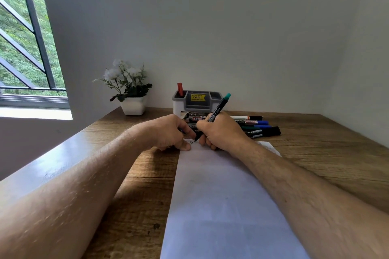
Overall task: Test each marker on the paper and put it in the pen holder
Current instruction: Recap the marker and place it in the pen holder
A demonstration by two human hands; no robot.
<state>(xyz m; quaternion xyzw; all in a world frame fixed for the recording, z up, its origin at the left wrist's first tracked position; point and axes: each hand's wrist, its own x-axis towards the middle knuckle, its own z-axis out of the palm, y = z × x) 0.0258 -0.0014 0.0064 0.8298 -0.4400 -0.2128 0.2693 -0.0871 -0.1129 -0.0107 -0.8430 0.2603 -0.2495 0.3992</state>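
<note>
Window [25,33]: I see it far left of the pen holder, with barred panes and green leaves outside.
Plant [128,88]: white flowers in a white pot, left of the pen holder, against the wall.
Left hand [168,132]: in front of the pen holder, resting on the near-left corner of the paper. Its fingers [185,147] are curled and press the sheet down; something dark shows under the thumb, perhaps the cap, but I cannot tell.
Paper [221,195]: a white sheet running from just in front of the pen holder toward me, flat on the wooden surface [326,149].
Pen holder [196,102]: grey and white, with several compartments and a yellow price sticker, standing at the back by the wall. A red marker [180,89] already stands in its left compartment.
Marker in hand [219,109]: black barrel, teal end up, tilted, tip touching the paper just in front of the pen holder, beside a small mark.
Right hand [221,132]: fingers clenched round the lower barrel in a writing grip.
Loose markers [256,126]: several lying together right of the pen holder, untested by my reckoning.
Handling: I judge the marker light, stiff and smooth. I would hold it low on the barrel for testing and mid-barrel for dropping it into the holder.
</note>
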